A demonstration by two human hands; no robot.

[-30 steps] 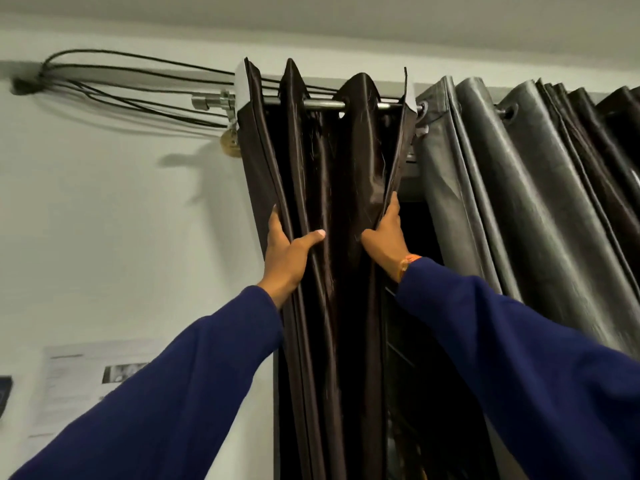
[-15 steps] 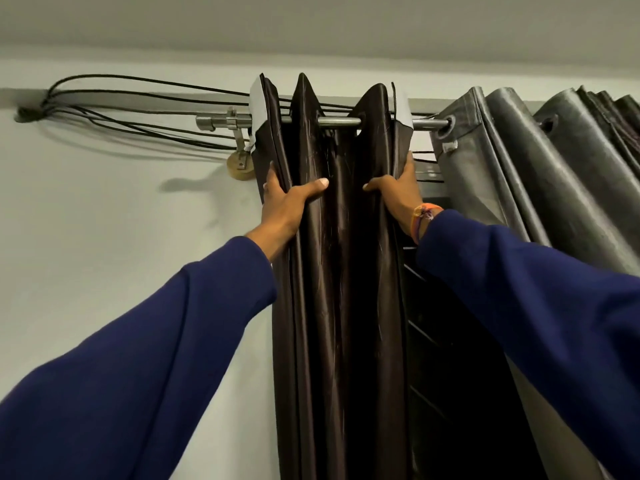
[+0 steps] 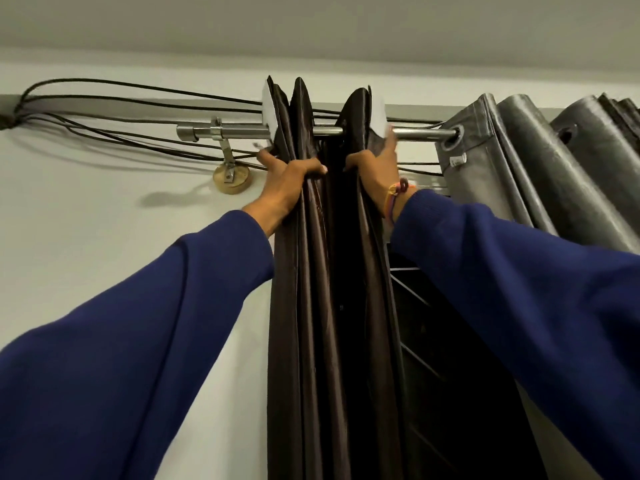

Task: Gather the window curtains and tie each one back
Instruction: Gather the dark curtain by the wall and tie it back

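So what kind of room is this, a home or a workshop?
Probably a room in a home, at a window: a dark brown curtain and a grey curtain hang from a metal rod, with loose cables along the wall.

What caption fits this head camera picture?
Both hands, left hand and right hand, squeeze the dark brown curtain together.
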